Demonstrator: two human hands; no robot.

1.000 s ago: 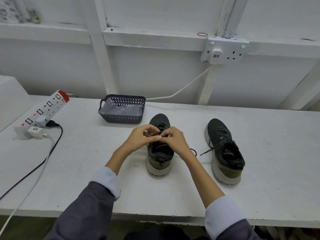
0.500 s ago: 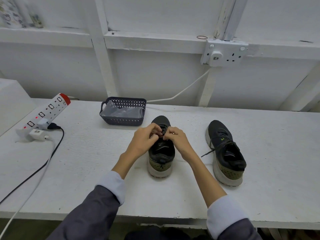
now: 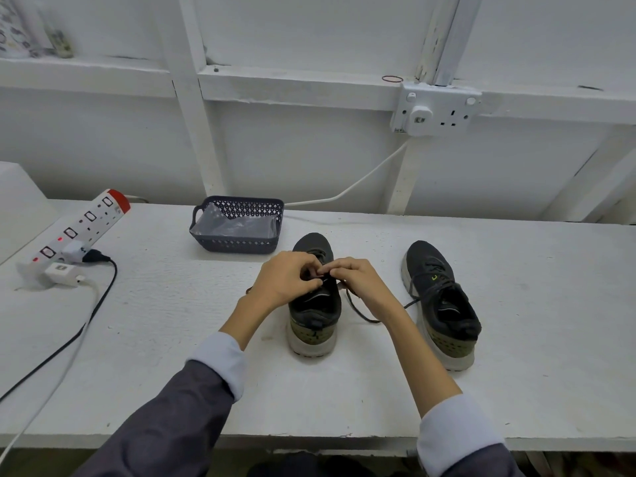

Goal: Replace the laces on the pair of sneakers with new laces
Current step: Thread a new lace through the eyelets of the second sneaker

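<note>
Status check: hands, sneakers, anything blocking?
Left hand and right hand both pinching lace atop left-side sneaker. Right-side sneaker laced, untouched. Nothing blocking.

Table (image 3: 533,339): white-painted board, matt, rough and grainy. Wall (image 3: 309,160), upper frame: white paint, matt, scuffed in places. Centre sneaker (image 3: 315,318) and sneaker right of centre (image 3: 444,304): black knit cloth uppers, matt; olive perforated heel panels; off-white soles, dull. Lace (image 3: 358,309): dark cord, matt. Basket (image 3: 241,244): dark grey plastic, lattice-pierced, low sheen. Film liner (image 3: 234,225) inside it: clear plastic, creased, glossy. Power strip (image 3: 86,225), left of frame: white plastic, smooth, red end cap. Wall socket (image 3: 437,110): white plastic, smooth. Black cable (image 3: 99,301): smooth sheath. Sleeves (image 3: 165,425), lower frame: grey cloth, matt; pale cloth cuffs (image 3: 220,359).
</note>
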